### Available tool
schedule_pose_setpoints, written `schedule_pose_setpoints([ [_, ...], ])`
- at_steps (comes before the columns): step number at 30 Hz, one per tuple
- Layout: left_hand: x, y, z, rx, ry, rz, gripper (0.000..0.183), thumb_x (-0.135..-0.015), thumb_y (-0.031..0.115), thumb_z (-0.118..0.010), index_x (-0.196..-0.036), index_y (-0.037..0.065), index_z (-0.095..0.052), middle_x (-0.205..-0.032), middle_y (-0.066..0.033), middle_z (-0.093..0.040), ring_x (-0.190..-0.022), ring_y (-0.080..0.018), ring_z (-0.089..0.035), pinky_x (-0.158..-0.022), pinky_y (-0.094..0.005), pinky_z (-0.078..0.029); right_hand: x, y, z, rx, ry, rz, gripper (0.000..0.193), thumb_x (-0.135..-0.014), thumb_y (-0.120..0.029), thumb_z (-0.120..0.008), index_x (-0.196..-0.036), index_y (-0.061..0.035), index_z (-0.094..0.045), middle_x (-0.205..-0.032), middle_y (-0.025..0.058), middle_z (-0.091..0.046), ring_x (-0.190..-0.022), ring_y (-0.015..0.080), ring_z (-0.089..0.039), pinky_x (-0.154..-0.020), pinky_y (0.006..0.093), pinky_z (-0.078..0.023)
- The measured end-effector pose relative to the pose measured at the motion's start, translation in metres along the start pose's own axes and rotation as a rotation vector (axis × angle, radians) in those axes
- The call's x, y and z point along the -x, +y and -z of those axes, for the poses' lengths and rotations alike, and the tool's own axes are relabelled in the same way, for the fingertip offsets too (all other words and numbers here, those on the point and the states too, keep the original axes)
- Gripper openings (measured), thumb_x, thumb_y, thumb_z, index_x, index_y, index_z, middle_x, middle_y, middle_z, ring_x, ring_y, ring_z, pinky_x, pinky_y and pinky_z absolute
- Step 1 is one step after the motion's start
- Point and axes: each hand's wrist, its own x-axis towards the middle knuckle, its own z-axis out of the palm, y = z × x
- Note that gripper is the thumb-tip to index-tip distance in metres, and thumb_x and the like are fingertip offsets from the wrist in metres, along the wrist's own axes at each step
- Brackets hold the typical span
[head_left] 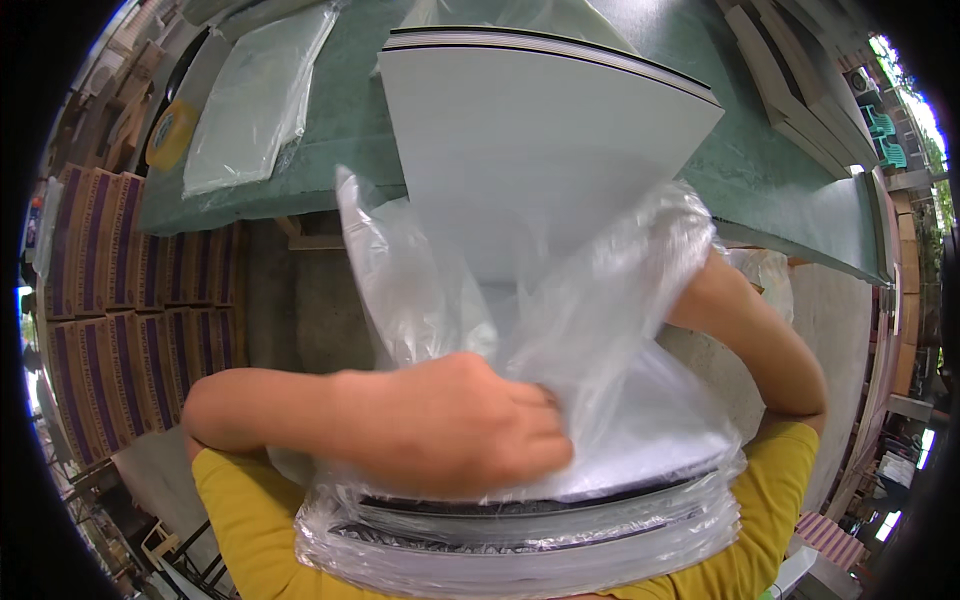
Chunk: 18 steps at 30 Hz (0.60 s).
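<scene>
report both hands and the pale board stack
Left hand curled at clear plastic, blurred. Right hand under plastic, grip hidden. Pale board stack: far end bare, plastic across near end.

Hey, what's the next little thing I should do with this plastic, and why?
Perhaps draw the clear plastic farther along the white board stack: it seems gathered around the near end, while the far end is bare over the green table.

Bench (345, 125): green
Board stack (535, 130): pale grey, black-and-white striped edges
Plastic bag (610, 270): clear, whitish
Tape (171, 136), bench's left edge: yellow
Boxes (105, 240): brown, purple stripes
</scene>
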Motion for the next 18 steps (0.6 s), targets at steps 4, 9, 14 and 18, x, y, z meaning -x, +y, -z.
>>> schedule_pose_setpoints([
  [4,0.017,-0.044,0.017,0.103,-0.390,0.529,0.012,-0.071,0.011,-0.054,-0.080,0.004,-0.049,-0.073,-0.0093,-0.056,-0.070,-0.0245,-0.056,-0.050,-0.0352,-0.043,0.004,0.014,-0.002,0.477,-0.249,-0.192,0.034,-0.068,-0.008,-0.054,-0.101,-0.0022,-0.057,-0.110,0.0122,-0.051,-0.110,0.0303,-0.041,-0.101,0.0462,-0.019],
  [9,0.047,-0.066,0.012,-0.701,-0.175,0.680,0.016,-0.069,0.010,-0.053,-0.083,0.003,-0.052,-0.073,-0.0102,-0.057,-0.068,-0.0264,-0.057,-0.054,-0.0356,-0.044,-0.007,0.003,-0.004,0.669,-0.215,-0.197,0.039,-0.065,-0.011,-0.057,-0.103,-0.0016,-0.056,-0.113,0.0135,-0.050,-0.113,0.0299,-0.039,-0.104,0.0468,-0.012],
  [14,0.036,-0.062,0.011,-0.686,-0.298,0.950,0.012,-0.068,0.009,-0.051,-0.078,0.005,-0.055,-0.071,-0.0106,-0.056,-0.075,-0.0261,-0.057,-0.065,-0.0351,-0.045,0.000,-0.001,-0.015,0.579,-0.414,-0.076,0.033,-0.067,-0.014,-0.059,-0.097,-0.0035,-0.057,-0.100,0.0122,-0.056,-0.103,0.0278,-0.048,-0.096,0.0405,-0.029],
  [18,0.101,-0.098,-0.018,-0.734,-0.296,0.893,0.012,-0.071,0.018,-0.056,-0.069,0.007,-0.062,-0.073,-0.0092,-0.062,-0.064,-0.0204,-0.060,-0.055,-0.0298,-0.047,-0.013,-0.023,0.041,0.012,-0.100,-0.124,0.028,-0.067,-0.016,-0.061,-0.092,-0.0039,-0.054,-0.084,0.0117,-0.060,-0.081,0.0279,-0.057,-0.073,0.0334,-0.045],
])
